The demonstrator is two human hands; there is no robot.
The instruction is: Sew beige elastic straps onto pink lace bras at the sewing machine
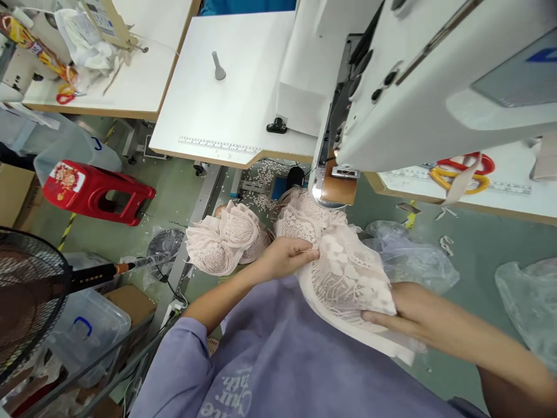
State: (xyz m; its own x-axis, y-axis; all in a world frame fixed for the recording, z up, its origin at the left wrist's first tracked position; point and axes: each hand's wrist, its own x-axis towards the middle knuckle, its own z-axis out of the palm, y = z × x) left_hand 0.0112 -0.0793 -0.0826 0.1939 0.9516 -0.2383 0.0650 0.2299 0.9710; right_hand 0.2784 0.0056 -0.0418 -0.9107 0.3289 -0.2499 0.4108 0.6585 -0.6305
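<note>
My left hand [287, 255] pinches the near edge of a pale pink lace garment [348, 273], fingers closed on the fabric. My right hand [404, 310] grips the same lace piece lower down, by its plain band, fingers curled under it. The far end of the lace runs up to the needle area [333, 188] of a white sewing machine [435, 75]. A bundle of similar pink lace pieces [224, 238] hangs just left of my left hand.
A white work table [226, 98] with a printed ruler stands ahead. Red and yellow scissors [461, 171] lie on the right table. A red stool [96, 191], a black fan [30, 290], a plastic box [87, 331] and plastic bags [418, 261] sit around the floor.
</note>
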